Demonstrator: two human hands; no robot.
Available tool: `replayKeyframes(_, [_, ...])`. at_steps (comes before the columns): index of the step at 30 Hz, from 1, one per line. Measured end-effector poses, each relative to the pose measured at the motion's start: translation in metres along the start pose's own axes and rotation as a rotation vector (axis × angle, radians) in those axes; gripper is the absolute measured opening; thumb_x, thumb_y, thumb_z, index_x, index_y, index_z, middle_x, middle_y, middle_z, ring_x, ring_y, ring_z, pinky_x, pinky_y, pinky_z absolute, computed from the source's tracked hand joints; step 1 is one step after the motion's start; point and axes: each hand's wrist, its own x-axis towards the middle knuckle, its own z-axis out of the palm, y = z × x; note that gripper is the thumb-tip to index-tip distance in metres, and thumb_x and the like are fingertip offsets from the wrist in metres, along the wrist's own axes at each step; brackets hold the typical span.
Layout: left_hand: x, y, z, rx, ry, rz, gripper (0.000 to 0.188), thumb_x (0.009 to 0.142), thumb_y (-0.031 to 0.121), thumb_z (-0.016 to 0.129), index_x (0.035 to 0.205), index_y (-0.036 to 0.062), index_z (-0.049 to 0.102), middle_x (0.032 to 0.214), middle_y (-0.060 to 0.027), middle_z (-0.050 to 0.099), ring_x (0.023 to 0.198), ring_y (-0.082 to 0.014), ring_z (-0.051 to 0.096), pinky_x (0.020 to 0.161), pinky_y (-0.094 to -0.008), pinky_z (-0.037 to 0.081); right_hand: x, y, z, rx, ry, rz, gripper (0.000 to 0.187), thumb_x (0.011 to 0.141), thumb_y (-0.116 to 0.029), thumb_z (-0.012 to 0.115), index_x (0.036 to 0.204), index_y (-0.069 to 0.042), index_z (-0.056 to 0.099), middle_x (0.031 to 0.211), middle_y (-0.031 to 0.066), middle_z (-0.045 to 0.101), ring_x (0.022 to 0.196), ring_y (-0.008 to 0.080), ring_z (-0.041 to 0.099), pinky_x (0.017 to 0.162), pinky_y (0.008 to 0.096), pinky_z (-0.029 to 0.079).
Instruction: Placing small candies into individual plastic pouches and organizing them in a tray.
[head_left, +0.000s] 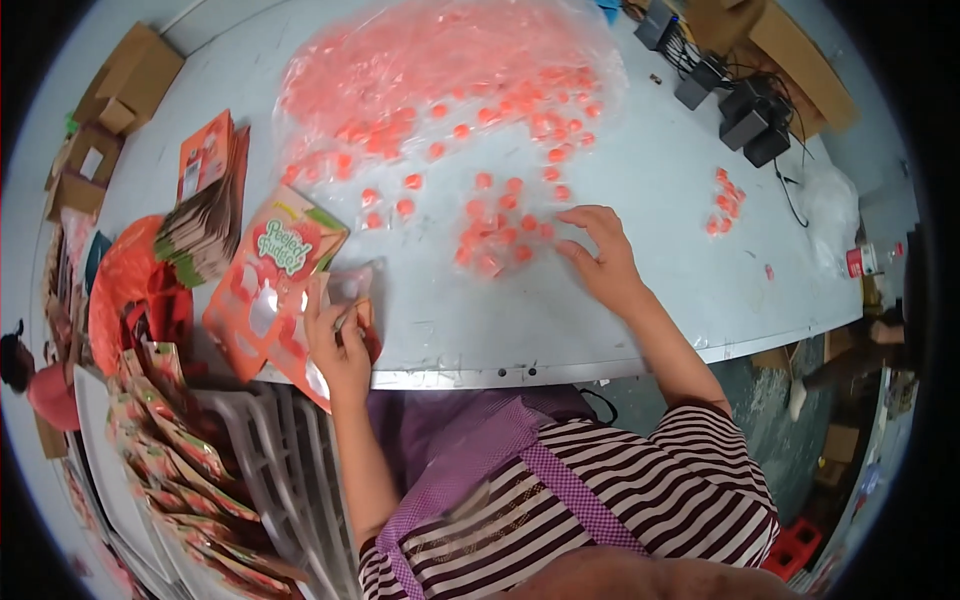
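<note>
My left hand (338, 345) is closed on the mouth of a red printed pouch (290, 352) at the table's near edge, where clear film shows beside the fingers. Under and beyond it lie more flat pouches, the topmost a red and green pouch (283, 237). On the right, my right hand (605, 262) rests at the edge of a small pile of red candies in clear wrappers (497, 225). Its thumb and forefinger are apart, with nothing visible between them. A large heap of the same wrapped candies (440, 70) spreads over the far part of the table.
A stack of pouches (205, 215) stands at the left by a round red bundle (125, 285). Filled-looking pouches (190, 460) lie in grey crates (275, 450) below. Black adapters with cables (750, 115), a cardboard box (800, 55) and a few candies (725, 203) are at the right.
</note>
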Motion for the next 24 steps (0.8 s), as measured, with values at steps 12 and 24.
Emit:
replayKeyframes(12, [-0.003,-0.004,-0.003,0.088,0.009,0.073,0.011,0.084,0.005,0.057,0.094,-0.0009,0.054,0.103,-0.0140,0.054,0.084,-0.0227,0.054,0.072,-0.0292,0.043,-0.002,-0.030,0.063,-0.284,-0.341,-0.362,0.034,0.072,-0.011,0.063,0.106,-0.011,0.059,0.112,0.0046,0.052,0.100,0.0249,0.046,0.086,0.0387,0.037])
replayKeyframes(24, [-0.001,0.005,-0.006,0.053,-0.006,0.019,0.012,0.083,0.004,0.057,0.094,0.0006,0.054,0.119,-0.0179,0.052,0.104,-0.0279,0.052,0.087,-0.0334,0.040,-0.013,-0.026,0.041,-0.006,-0.264,-0.310,0.030,0.069,-0.003,0.065,0.098,-0.010,0.061,0.107,0.0052,0.056,0.096,0.0245,0.048,0.085,0.0374,0.037])
